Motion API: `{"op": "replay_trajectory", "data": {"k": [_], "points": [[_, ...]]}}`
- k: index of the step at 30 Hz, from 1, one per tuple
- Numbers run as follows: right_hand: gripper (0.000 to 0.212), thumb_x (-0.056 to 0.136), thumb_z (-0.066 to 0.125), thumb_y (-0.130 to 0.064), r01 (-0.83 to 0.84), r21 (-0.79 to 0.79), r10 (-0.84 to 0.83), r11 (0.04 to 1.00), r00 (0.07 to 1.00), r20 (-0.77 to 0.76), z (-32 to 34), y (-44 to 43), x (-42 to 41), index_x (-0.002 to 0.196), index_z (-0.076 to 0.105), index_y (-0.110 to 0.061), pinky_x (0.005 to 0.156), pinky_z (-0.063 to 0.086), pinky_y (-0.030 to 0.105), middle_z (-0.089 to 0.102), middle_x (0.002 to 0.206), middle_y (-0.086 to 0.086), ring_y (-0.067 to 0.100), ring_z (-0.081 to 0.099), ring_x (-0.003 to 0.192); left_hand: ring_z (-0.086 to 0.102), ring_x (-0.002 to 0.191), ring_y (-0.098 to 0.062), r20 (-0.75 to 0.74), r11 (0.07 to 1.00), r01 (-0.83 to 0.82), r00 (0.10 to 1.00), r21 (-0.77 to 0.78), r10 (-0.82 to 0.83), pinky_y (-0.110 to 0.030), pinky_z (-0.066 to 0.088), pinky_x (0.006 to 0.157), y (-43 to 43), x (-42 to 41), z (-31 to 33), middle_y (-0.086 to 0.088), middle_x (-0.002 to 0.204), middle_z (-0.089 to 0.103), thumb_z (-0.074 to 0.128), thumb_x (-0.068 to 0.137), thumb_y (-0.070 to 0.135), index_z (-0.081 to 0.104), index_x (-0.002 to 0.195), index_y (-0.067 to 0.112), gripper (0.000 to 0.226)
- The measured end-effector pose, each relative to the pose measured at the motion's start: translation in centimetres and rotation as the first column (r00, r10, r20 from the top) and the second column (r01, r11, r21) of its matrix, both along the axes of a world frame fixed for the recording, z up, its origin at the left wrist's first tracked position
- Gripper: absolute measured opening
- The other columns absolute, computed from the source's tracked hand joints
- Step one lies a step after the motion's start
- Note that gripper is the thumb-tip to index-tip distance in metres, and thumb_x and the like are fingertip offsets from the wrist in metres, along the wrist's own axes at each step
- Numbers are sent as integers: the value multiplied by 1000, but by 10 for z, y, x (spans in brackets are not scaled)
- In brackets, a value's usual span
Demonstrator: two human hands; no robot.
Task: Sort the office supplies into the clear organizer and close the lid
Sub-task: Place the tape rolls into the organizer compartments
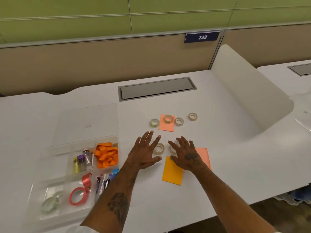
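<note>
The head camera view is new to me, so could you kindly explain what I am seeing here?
There is no machine: a person wears a camera on the head, looking down at their own arms. The left hand and right hand are spread open over a white desk, gripping nothing. A clear tape roll lies between them; four more rolls lie farther off, among pink notes and an orange note. At the left stands the clear organizer, its lid open, already holding orange ribbon and a red tape ring.

White desk [210, 91], grey cable hatch [157, 88] inset. Tan partition [101, 64], sign "248" [202, 37]. Green wall panels [151, 12]. Floor dark, possibly carpet.
</note>
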State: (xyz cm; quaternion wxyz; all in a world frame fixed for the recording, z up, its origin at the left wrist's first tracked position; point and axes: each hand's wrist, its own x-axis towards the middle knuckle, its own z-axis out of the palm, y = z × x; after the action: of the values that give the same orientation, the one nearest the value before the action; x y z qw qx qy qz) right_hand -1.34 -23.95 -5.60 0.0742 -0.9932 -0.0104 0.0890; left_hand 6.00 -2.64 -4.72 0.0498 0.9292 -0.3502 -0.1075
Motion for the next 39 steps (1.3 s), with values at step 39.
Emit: {"op": "replay_trajectory", "data": {"k": [39], "points": [[47, 89, 59, -40, -80, 154, 14, 985, 922, 387, 35, 111, 45, 131, 52, -22, 76, 49, 39, 57, 113, 10, 29, 56, 100, 51, 113, -22, 103, 958, -158, 977, -240, 187, -37, 47, 85, 101, -5, 59, -3, 128, 51, 51, 92, 48, 47, 133, 21, 49]]}}
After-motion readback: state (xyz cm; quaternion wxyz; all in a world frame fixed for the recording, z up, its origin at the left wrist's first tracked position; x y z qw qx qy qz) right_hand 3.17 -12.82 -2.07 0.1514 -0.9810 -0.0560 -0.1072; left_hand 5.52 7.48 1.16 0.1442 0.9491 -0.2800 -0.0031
